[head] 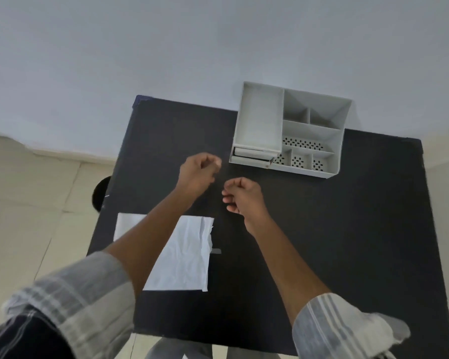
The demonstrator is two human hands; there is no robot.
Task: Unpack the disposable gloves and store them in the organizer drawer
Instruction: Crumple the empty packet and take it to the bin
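Two arms reach out over a black table (322,229). Nearest to us are the rolled-up sleeves, one on each side. Just past the left sleeve lies a white packet (184,255), flat and crinkled, on the near left part of the table. The left arm crosses over it, so part of it is hidden. I think this is the glove pack, but no glove shows outside it. Its long side runs from near to far.

Farther out are the hands. The left hand (197,174) is curled, with the fingertips pressed to the thumb. The right hand (244,198) is curled too, fingers bent in and close together. They are near each other but not touching. Maybe they pinch something thin and clear between them, but I cannot tell. I see nothing in either hand.

Farthest away, at the far right of the table, stands a white organizer (314,130) with many little boxes on top. Its drawer (252,158) is low on its near left corner and looks pulled out a little way.

What matters next: the packet lies behind both hands, nearer to the body, and on the left. The drawer lies just ahead of the hands, to the right. The left hand is closest to the drawer front. The left arm is also right above the packet, so that hand could draw back to it most easily
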